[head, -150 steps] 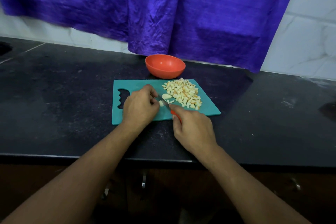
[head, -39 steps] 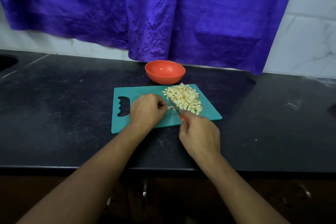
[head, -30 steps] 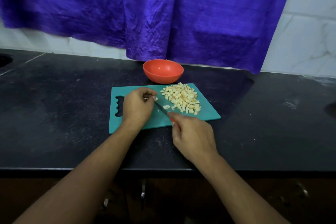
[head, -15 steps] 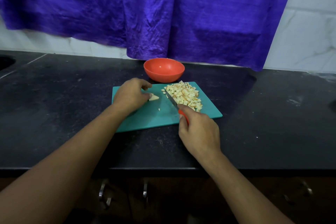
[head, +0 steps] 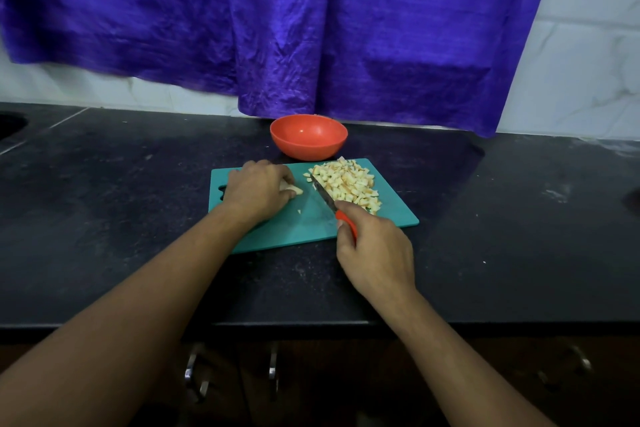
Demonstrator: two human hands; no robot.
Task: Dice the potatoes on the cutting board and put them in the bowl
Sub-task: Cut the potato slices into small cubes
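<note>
A teal cutting board (head: pixel 304 229) lies on the black counter. A heap of diced potato (head: pixel 348 184) covers its far right part. My left hand (head: pixel 258 189) sits on the board's left side, its fingers curled around an uncut potato piece (head: pixel 292 188) that pokes out to the right. My right hand (head: pixel 375 255) grips the red handle of a knife (head: pixel 323 196); the blade points up-left along the left edge of the diced heap. An orange bowl (head: pixel 308 137) stands just behind the board, with nothing visible inside.
The black counter (head: pixel 121 218) stretches wide on both sides, with its front edge near my forearms. A purple cloth (head: pixel 277 21) hangs over the white tiled wall behind the bowl. Cabinet handles (head: pixel 194 376) show below the counter.
My left hand went to the board's left side and now holds a new potato piece. The knife swung right, its blade now resting against the diced heap.
</note>
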